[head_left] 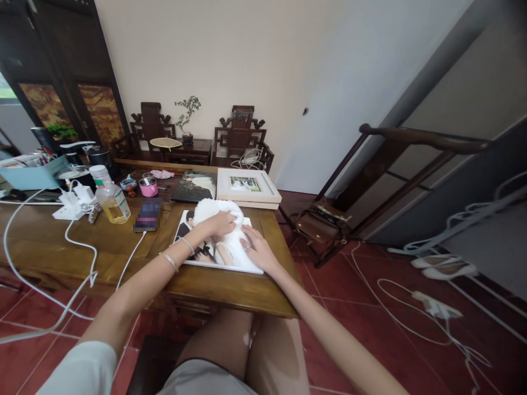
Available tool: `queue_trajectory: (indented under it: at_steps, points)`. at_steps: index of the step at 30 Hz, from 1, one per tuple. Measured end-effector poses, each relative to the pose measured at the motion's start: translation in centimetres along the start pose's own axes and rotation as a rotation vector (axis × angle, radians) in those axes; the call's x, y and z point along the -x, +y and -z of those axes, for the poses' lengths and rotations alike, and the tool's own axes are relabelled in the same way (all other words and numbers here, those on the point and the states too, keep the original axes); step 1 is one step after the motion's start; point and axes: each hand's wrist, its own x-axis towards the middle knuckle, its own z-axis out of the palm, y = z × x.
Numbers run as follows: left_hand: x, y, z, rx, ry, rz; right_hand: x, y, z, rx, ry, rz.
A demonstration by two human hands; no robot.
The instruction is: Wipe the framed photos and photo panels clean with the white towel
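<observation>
A large photo print (206, 253) lies flat on the wooden table (230, 288) in front of me. On it sits a crumpled white cloth (224, 211). My left hand (220, 224) is closed on the cloth and presses it on the print. Fingers spread, my right hand (257, 251) lies flat on the print's right side, beside the cloth.
A white framed photo (248, 187) and a dark print (194, 186) lie beyond. A phone (148, 215) with a cable, a bottle of yellow liquid (110, 196), a power strip (74, 206) and a pink cup (148, 187) stand left. Cables (411, 307) trail on the red floor at right.
</observation>
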Motion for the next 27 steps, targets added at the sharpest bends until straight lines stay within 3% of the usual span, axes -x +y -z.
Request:
queue_trajectory:
  at_steps: [5, 9, 13, 22, 24, 27]
  points:
    - [4.3, -3.0, 1.0, -0.082, -0.067, 0.146, 0.0, 0.1, -0.2, -0.029, 0.016, -0.016]
    - [7.9, -3.3, 1.0, -0.119, -0.066, 0.24, -0.1, -0.1, -0.1, -0.021, 0.011, -0.029]
    - [11.4, -0.7, 0.5, -0.135, -0.063, 0.284, -0.1, -0.2, -0.1, -0.025, 0.011, -0.033]
    - [18.3, 8.5, 0.3, -0.131, -0.09, 0.217, 0.1, 0.0, -0.2, -0.019, 0.012, -0.034]
    - [18.8, 8.8, 0.3, -0.092, -0.094, 0.205, 0.1, 0.0, -0.2, -0.014, 0.013, -0.031]
    - [17.9, 7.1, 0.6, -0.034, -0.126, 0.219, 0.0, 0.2, -0.3, -0.009, 0.026, -0.028]
